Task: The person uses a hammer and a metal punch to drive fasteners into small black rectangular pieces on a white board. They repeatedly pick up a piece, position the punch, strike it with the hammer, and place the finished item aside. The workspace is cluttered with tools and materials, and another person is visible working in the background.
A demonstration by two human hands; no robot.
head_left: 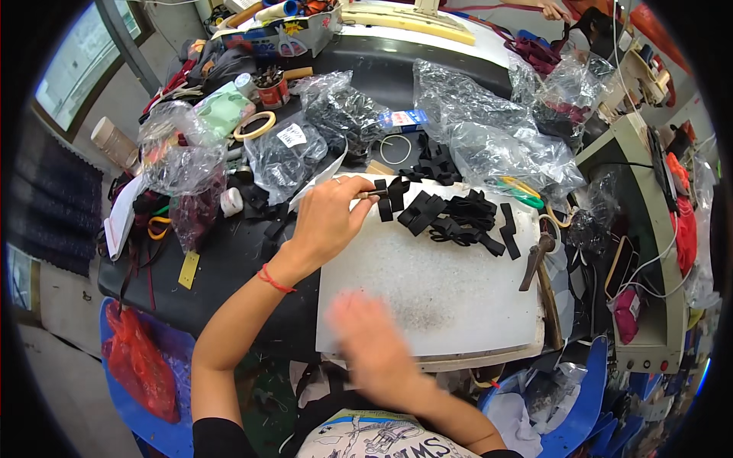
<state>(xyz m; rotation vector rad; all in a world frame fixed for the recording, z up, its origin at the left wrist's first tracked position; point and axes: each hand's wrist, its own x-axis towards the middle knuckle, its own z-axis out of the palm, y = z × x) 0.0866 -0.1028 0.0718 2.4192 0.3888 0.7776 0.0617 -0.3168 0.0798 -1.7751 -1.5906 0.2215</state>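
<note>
Left hand (330, 219) pinches a slim piece (371, 194) (perhaps metal) beside flat black strips (385, 211).

Matt black cloth strips (473, 211), glossy clear plastic bags (500, 150)

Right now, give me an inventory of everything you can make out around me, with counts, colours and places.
White board: one, white, in front of the person
Black strips: many, black, mostly board's far half
Hammer: one, dark head, board's right edge
Clear plastic bags: several, transparent, beyond the board and left
Tape roll: one, tan, far left
Can: one, red, beyond the tape
Blue chairs: two, blue, lower left and lower right
Red bag: one, red, left chair
Small clutter: uncountable, mixed, around the edges
Bracelet: one, red, left wrist
Left hand: one, bare, board's far-left corner, pinching a small dark piece
Right hand: one, bare, blurred, near side
</note>
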